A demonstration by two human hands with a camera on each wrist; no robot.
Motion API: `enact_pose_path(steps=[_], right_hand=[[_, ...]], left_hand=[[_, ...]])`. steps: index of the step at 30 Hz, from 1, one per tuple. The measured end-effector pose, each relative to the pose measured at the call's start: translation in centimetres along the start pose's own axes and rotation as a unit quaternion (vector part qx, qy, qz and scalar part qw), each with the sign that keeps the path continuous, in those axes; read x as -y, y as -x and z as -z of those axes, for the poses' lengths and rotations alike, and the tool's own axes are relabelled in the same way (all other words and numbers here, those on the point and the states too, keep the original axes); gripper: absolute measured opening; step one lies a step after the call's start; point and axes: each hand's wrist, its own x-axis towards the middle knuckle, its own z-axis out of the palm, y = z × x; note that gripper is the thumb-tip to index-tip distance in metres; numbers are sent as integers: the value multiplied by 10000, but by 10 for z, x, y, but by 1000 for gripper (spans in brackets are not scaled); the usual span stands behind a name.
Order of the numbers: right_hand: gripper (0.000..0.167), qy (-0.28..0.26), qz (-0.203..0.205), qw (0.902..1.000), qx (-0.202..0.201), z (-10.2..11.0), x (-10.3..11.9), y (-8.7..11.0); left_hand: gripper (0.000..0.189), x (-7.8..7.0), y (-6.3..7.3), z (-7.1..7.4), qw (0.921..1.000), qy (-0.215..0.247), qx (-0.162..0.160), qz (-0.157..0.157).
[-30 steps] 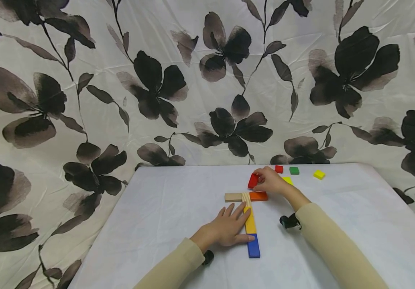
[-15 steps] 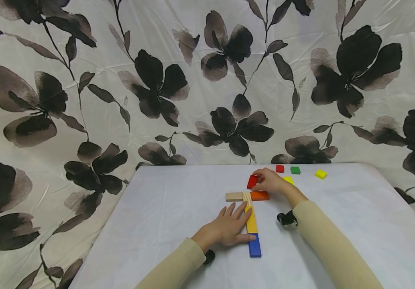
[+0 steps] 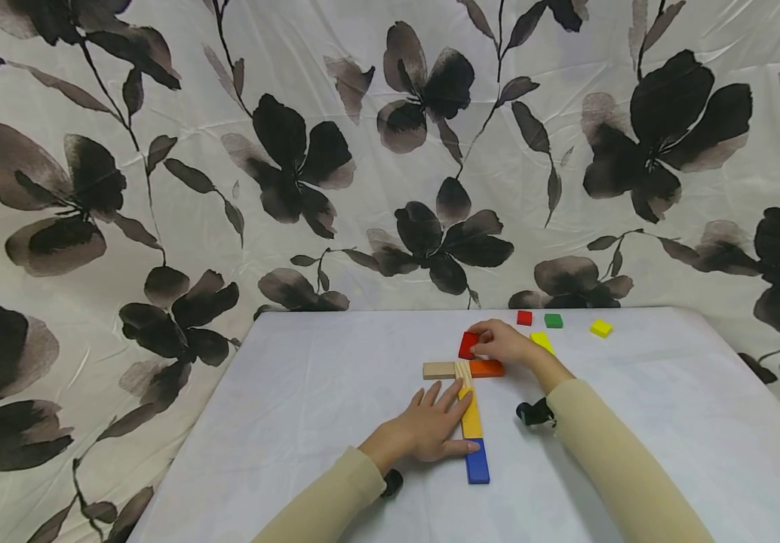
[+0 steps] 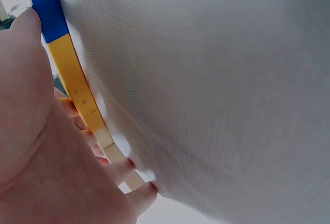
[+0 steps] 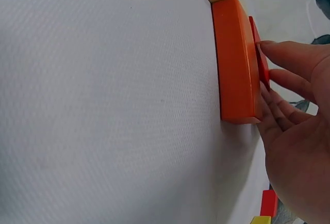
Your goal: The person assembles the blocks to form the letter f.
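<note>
The right hand pinches the red block and has just moved it a little to the left, so it is now on the far side of the orange block, ahead of the left hand, and looks like it is being lined up there. The left hand has its fingers spread out straight, resting on the yellow block with the thumb on the blue block. The red block's long way points mostly away from the person, its far end leaning toward the right hand, but I can't tell if it lies flat.
</note>
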Motion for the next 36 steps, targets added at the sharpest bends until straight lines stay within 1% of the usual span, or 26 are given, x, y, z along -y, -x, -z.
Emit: enact_pose_path(steps=[12,19,26,36], right_hand=[[45,-149,-53,9999,-5,-6,3,2],[44,-70,53,10000,-45,-7,8,4],[44,-125,136,9998,-56,-7,11,6],[46,-158,26,9999,-12,-10,10,5]], left_hand=[[92,-1,1,1,10000,37,24,-30],[92,-1,1,0,10000,-23,-8,-31],[92,0,-1,-1,10000,-54,-27,-20],[92,0,-2,-2,10000,-36,-16,-7]])
